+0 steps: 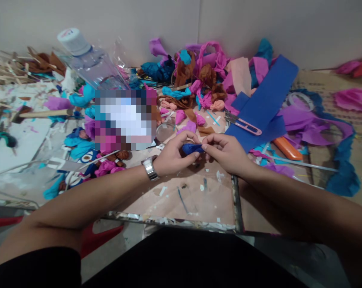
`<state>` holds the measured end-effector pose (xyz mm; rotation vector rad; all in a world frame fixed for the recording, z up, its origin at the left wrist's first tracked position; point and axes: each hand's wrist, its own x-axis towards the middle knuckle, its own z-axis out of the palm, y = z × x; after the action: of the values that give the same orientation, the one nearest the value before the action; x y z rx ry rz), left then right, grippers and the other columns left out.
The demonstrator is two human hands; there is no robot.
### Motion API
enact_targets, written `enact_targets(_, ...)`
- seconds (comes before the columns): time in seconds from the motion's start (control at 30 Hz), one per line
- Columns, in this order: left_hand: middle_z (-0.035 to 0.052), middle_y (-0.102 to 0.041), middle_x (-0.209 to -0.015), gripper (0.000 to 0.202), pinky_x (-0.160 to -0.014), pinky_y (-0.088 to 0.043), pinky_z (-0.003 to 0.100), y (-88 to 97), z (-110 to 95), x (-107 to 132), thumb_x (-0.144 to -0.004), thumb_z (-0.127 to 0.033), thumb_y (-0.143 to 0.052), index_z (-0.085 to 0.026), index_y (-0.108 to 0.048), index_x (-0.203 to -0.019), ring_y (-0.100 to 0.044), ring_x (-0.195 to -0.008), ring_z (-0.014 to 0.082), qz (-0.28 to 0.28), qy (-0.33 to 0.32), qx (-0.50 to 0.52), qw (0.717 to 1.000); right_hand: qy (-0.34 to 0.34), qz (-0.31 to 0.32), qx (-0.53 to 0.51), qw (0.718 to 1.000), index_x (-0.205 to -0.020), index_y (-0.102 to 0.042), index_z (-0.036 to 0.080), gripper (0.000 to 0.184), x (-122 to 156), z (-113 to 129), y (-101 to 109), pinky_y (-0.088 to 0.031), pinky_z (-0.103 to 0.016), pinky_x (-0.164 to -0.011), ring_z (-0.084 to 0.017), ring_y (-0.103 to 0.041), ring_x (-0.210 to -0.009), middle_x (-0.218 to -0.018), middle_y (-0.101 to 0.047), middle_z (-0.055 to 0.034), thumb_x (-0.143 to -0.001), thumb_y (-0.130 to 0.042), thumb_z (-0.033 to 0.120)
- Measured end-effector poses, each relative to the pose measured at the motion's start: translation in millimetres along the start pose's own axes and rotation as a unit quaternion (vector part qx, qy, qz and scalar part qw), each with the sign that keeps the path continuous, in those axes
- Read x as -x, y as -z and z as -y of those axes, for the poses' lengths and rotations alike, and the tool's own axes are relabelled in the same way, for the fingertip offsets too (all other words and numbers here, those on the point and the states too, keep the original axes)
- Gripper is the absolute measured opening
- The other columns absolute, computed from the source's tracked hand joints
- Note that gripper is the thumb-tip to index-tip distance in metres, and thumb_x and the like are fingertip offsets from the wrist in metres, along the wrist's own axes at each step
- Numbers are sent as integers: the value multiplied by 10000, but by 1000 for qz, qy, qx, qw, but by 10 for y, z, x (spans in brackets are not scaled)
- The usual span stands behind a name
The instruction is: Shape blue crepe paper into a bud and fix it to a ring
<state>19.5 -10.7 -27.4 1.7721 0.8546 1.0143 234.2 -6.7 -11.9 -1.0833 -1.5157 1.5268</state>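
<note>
Both of my hands meet over the middle of a glass-topped table. My left hand, with a metal wristwatch on the wrist, is closed around a small rolled piece of dark blue crepe paper. My right hand pinches the other end of the same blue piece with its fingertips. The paper is partly hidden between the fingers.
A long dark blue paper strip and thread snips lie just beyond my right hand. An orange cutter lies to the right. A plastic water bottle stands far left. Heaps of pink, purple, brown and teal crepe paper fill the back.
</note>
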Motion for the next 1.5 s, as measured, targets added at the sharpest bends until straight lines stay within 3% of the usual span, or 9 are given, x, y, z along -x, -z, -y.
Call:
enact_targets(0.13,65,-712,-1102,332,-877,-544,315,18,-2,-15,-909,-372,-792,-198,-623,-1136,-687,-978,193,-10,-12,-27,1000,7,4,-9,1000,-909,-658,198,279,9,4,-9,-465,-234,-558,-102,-579,-572,-679,-634,37,-912,-763,457)
enact_targets(0.27,62,-697,-1090,326,-853,-539,295,19,1,-16,-957,-431,-758,-206,-615,-1145,-691,-941,168,-1,-6,8,1000,13,37,-17,999,-918,-648,203,268,17,-14,-6,-466,-230,-571,-101,-598,-593,-708,-648,34,-933,-749,451)
enact_targets(0.63,65,-696,-1098,309,-868,-544,298,32,-2,-14,-965,-412,-758,-202,-613,-1140,-689,-943,167,4,-13,13,1000,-4,50,-55,997,-964,-623,208,294,5,-48,13,-462,-225,-555,-89,-587,-597,-765,-624,42,-945,-754,471)
enact_targets(0.77,57,-693,-1083,333,-810,-555,286,7,-6,-3,-967,-422,-762,-207,-591,-1156,-694,-861,148,-2,10,57,998,50,6,-32,998,-1026,-613,235,263,41,-73,10,-509,-249,-582,-101,-614,-643,-927,-665,10,-958,-767,436)
enact_targets(0.97,43,-694,-1056,362,-733,-554,261,16,-5,5,-975,-465,-745,-221,-572,-1177,-691,-787,129,3,35,79,996,126,22,102,987,-1146,-760,229,208,81,-45,31,-556,-312,-693,-173,-691,-849,-1129,-720,-85,-1041,-630,353)
enact_targets(1.17,64,-700,-1135,344,-917,-537,325,57,15,-7,-906,-357,-794,-218,-622,-1169,-675,-1010,193,-16,-20,-22,999,127,9,137,982,-1088,-764,214,156,86,-13,26,-529,-310,-700,-170,-685,-824,-1079,-743,-77,-999,-652,275)
enact_targets(1.5,51,-697,-1085,355,-791,-526,300,55,-17,-4,-835,-270,-779,-216,-638,-1157,-644,-887,180,-11,31,-14,999,128,40,114,984,-997,-698,216,83,94,-19,31,-520,-311,-712,-156,-630,-774,-1021,-702,-53,-993,-663,291)
